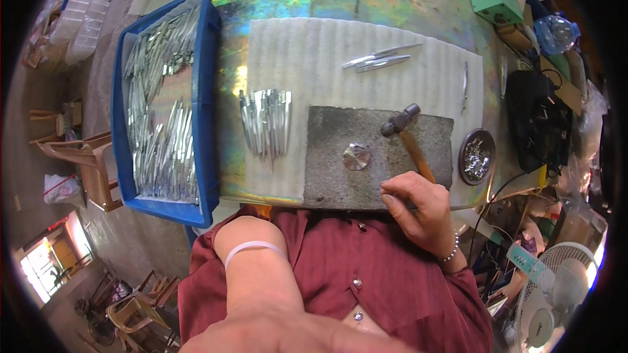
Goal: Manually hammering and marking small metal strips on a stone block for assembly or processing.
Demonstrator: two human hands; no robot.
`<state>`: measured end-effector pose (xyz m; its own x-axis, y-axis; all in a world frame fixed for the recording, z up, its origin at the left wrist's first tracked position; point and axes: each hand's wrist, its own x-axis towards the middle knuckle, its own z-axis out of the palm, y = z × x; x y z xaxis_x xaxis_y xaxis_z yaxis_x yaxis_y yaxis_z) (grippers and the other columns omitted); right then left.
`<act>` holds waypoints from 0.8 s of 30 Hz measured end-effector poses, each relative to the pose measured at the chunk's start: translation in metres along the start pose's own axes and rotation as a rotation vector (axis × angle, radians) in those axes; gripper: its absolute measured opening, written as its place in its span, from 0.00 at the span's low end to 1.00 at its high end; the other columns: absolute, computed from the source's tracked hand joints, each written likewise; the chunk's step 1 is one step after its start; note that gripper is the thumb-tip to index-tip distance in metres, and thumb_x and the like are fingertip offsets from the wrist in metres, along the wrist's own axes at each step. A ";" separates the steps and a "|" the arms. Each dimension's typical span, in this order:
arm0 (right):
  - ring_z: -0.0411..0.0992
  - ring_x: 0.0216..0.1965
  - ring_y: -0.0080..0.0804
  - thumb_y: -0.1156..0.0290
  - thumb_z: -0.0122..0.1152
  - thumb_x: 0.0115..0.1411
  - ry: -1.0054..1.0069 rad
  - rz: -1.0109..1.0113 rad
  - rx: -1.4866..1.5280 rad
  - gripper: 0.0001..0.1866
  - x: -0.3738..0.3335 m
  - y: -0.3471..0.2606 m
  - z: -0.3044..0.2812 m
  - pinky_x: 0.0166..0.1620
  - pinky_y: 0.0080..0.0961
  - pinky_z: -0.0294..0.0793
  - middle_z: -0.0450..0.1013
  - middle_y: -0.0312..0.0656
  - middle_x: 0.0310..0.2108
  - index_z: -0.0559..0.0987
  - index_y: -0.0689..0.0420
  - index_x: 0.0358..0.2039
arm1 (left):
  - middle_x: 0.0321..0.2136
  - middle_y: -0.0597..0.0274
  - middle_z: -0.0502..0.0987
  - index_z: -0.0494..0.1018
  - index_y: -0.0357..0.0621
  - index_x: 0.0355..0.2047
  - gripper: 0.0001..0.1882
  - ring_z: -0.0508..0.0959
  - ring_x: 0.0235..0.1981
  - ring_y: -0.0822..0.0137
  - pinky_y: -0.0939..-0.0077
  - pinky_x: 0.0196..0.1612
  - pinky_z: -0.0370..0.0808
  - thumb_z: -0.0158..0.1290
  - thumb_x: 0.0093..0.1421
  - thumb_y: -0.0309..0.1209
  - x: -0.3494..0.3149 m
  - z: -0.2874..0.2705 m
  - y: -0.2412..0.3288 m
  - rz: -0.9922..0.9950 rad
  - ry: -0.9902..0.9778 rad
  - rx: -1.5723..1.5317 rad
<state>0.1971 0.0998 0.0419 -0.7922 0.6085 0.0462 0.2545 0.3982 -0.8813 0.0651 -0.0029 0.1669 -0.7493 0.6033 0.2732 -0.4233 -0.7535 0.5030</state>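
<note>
My right hand (pixel 422 212) is over the near right edge of a dark grey block (pixel 327 186), its thumb and fingers bent together; what they hold, if anything, is hidden. A ball-peen hammer (pixel 413 149) rests its head on the block, and its wooden handle runs behind my knuckles; I cannot tell whether it is gripped. Left of the hammer a round shiny metal disc (pixel 356 156) sits on the block. My left hand (pixel 294 335) is raised close to the camera at the lower edge, away from the table, its fingers cut off from view.
A white foam sheet (pixel 281 52) carries a row of slim silver metal pieces (pixel 265 121) and a few more (pixel 379 60) farther off. A blue tray (pixel 208 91) full of similar pieces is at left. A bowl (pixel 477 157) of small metal parts and a black bag (pixel 533 117) stand right.
</note>
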 end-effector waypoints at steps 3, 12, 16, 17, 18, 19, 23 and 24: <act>0.75 0.27 0.40 0.80 0.62 0.51 -0.013 -0.026 0.002 0.10 0.000 0.002 -0.003 0.28 0.27 0.74 0.74 0.47 0.29 0.76 0.63 0.35 | 0.26 0.54 0.69 0.67 0.40 0.27 0.06 0.70 0.23 0.62 0.60 0.25 0.72 0.51 0.59 0.28 0.008 -0.011 0.002 -0.024 -0.098 -0.034; 0.75 0.25 0.33 0.81 0.61 0.52 0.041 -0.033 -0.001 0.09 -0.005 0.003 -0.009 0.28 0.22 0.73 0.74 0.45 0.28 0.76 0.63 0.35 | 0.34 0.65 0.71 0.72 0.46 0.32 0.04 0.71 0.34 0.71 0.68 0.34 0.74 0.52 0.57 0.23 0.024 -0.009 0.007 -0.087 -0.418 -0.083; 0.75 0.25 0.33 0.81 0.61 0.52 0.079 -0.059 -0.019 0.08 -0.008 0.005 -0.010 0.28 0.22 0.72 0.74 0.45 0.28 0.76 0.64 0.35 | 0.38 0.69 0.71 0.74 0.49 0.34 0.08 0.71 0.40 0.75 0.72 0.39 0.74 0.53 0.56 0.21 0.034 -0.015 0.016 -0.097 -0.556 -0.091; 0.75 0.25 0.33 0.81 0.61 0.52 0.082 -0.058 -0.020 0.08 -0.010 0.005 -0.011 0.28 0.22 0.72 0.74 0.45 0.28 0.76 0.64 0.35 | 0.39 0.70 0.71 0.74 0.50 0.34 0.09 0.72 0.41 0.76 0.73 0.40 0.74 0.53 0.56 0.20 0.046 -0.015 0.002 -0.105 -0.590 -0.095; 0.75 0.27 0.37 0.81 0.61 0.52 0.090 -0.028 -0.025 0.09 -0.011 0.006 -0.013 0.29 0.25 0.73 0.74 0.46 0.29 0.76 0.63 0.35 | 0.40 0.72 0.71 0.75 0.50 0.35 0.10 0.72 0.42 0.77 0.74 0.41 0.74 0.53 0.56 0.20 0.048 -0.018 0.006 -0.112 -0.624 -0.098; 0.75 0.28 0.41 0.80 0.62 0.51 0.097 0.000 -0.029 0.09 -0.012 0.007 -0.015 0.30 0.28 0.74 0.74 0.48 0.29 0.75 0.63 0.35 | 0.41 0.73 0.71 0.76 0.51 0.36 0.11 0.72 0.43 0.78 0.75 0.42 0.75 0.54 0.56 0.19 0.048 -0.017 0.005 -0.117 -0.657 -0.099; 0.74 0.29 0.44 0.78 0.61 0.52 0.303 0.078 -0.107 0.09 -0.020 0.014 -0.019 0.32 0.31 0.73 0.73 0.49 0.30 0.75 0.63 0.35 | 0.22 0.67 0.66 0.65 0.42 0.26 0.04 0.69 0.23 0.72 0.81 0.20 0.61 0.45 0.58 0.26 0.036 -0.003 -0.008 0.081 -0.183 0.077; 0.74 0.29 0.44 0.78 0.61 0.52 0.303 0.070 -0.100 0.09 -0.018 0.015 -0.019 0.32 0.31 0.73 0.73 0.49 0.30 0.75 0.63 0.35 | 0.22 0.67 0.66 0.65 0.42 0.26 0.04 0.69 0.23 0.72 0.81 0.20 0.61 0.45 0.58 0.26 0.040 -0.010 -0.011 0.087 -0.189 0.084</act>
<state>0.2252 0.1079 0.0370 -0.5735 0.8073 0.1388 0.3674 0.4049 -0.8373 0.0349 0.0267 0.1644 -0.6693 0.5810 0.4631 -0.3111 -0.7852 0.5354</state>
